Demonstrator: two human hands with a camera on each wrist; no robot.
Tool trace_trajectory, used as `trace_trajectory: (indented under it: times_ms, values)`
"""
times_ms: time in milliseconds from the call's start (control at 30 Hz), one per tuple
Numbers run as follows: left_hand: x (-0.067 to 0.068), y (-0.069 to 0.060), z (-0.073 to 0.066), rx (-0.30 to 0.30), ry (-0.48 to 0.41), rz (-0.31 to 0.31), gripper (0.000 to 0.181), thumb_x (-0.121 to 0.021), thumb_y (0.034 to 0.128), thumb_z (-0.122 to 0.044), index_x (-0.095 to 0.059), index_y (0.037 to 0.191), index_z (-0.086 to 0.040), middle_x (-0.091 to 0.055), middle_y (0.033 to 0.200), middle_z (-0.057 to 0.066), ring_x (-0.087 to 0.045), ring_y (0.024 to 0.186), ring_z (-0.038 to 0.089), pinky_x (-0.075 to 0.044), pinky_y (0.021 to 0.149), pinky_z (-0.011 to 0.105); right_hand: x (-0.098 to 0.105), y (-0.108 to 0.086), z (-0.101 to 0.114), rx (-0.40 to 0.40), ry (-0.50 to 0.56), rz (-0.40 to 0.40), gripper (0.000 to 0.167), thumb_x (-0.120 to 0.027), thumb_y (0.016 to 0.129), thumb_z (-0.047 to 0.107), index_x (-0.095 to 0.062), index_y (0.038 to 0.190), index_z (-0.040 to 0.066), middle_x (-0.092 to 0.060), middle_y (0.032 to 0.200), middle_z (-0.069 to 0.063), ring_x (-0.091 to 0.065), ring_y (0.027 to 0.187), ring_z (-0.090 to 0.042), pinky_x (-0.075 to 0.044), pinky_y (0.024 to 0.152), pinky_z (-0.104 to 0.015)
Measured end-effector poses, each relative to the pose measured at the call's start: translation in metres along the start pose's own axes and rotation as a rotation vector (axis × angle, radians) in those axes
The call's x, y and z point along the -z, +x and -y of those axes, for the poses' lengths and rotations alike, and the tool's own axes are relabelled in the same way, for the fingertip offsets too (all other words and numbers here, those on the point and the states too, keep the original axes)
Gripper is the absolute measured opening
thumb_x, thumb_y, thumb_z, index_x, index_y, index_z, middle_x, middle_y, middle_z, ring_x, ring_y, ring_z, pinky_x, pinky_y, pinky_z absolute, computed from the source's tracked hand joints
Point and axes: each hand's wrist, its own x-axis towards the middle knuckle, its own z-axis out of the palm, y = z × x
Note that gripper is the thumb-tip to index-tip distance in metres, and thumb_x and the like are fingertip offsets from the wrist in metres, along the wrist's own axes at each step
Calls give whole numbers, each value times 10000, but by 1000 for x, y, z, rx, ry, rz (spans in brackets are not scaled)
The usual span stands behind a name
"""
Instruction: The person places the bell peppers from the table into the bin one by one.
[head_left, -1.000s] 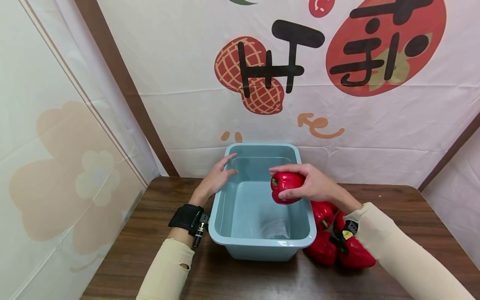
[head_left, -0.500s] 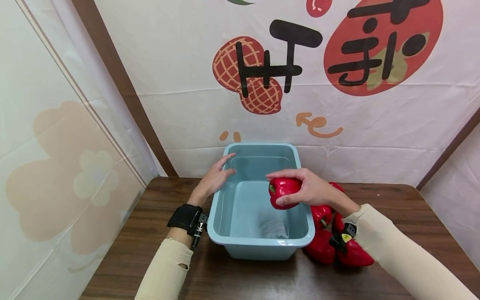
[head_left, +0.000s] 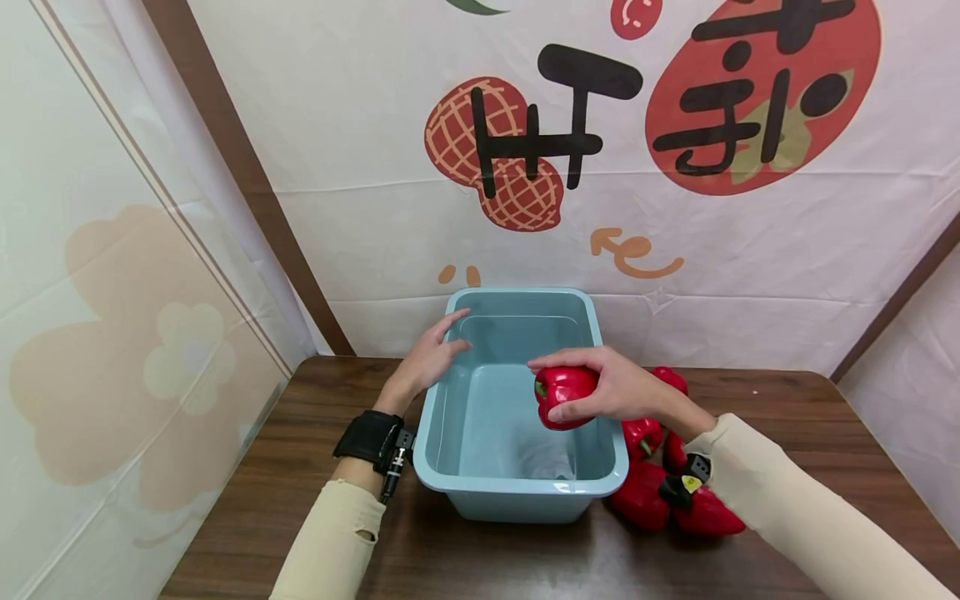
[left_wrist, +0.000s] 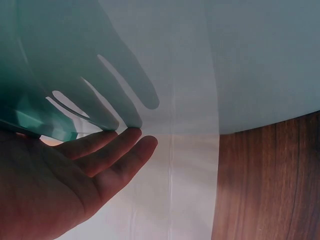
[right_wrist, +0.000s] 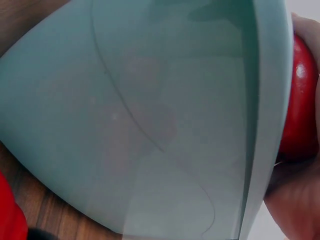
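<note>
A light blue plastic basin point(head_left: 525, 483) stands on the table. My right hand point(head_left: 622, 385) grips a red bell pepper point(head_left: 562, 396) over the basin's right half, the thumb in front and the fingers over its top. The pepper's green stem end points left. In the right wrist view, the basin wall hides part of the held bell pepper point(right_wrist: 300, 100). My left hand point(head_left: 429, 360) rests on the basin's left rim, thumb and index finger reaching over it. In the left wrist view, other fingers point(left_wrist: 125, 160) lie fairly straight along the outer wall.
Several more red bell peppers point(head_left: 639, 496) lie on the table against the basin's right side, partly under my right forearm. The dark wooden table point(head_left: 810, 467) ends at a white printed cloth wall point(head_left: 360, 242) behind the basin.
My right hand has moved slightly toward me and lower in the head view, with the bell pepper still held. The left hand stays at the rim.
</note>
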Motion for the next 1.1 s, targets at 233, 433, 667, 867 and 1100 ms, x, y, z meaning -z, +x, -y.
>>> trace_trajectory:
  times_ms: [233,433,667,867,1100]
  values:
    - [-1,1,3,1,-10,5,580,-493,997,-244,-321,1547,-302,-237,1623,107,-473,1291,434,-453,961,636,-3,0,-2,5,-16,3,686,-854,755,236,-583,1385,207,-579,1336,-38,-514,1206,-327,-590,784,-369]
    - [-1,1,2,3,-20,8,581,-493,994,-247,-320,1546,-309,-228,1627,100,-477,1289,428,-456,957,636,-3,1,-2,4,-15,17,656,-833,784,238,-581,1389,202,-580,1342,-49,-518,1202,-325,-588,789,-357]
    - [0,1,1,7,-16,9,587,-496,991,-268,-315,1548,-314,-220,1630,99,-470,1295,420,-454,962,630,-4,1,-4,10,-34,25,655,-831,788,244,-580,1392,210,-583,1342,-43,-524,1198,-316,-586,792,-346]
    - [1,1,1,3,-13,14,589,-490,992,-271,-309,1552,-306,-214,1631,106,-465,1298,424,-452,962,633,-4,2,-5,13,-54,34,640,-826,795,254,-586,1387,210,-588,1343,-61,-532,1188,-309,-586,789,-338]
    - [0,2,2,2,-8,10,588,-487,995,-251,-307,1553,-289,-216,1630,109,-465,1292,430,-440,971,645,-5,2,-5,4,-79,44,632,-830,791,265,-595,1376,235,-595,1327,-9,-539,1179,-289,-586,782,-334]
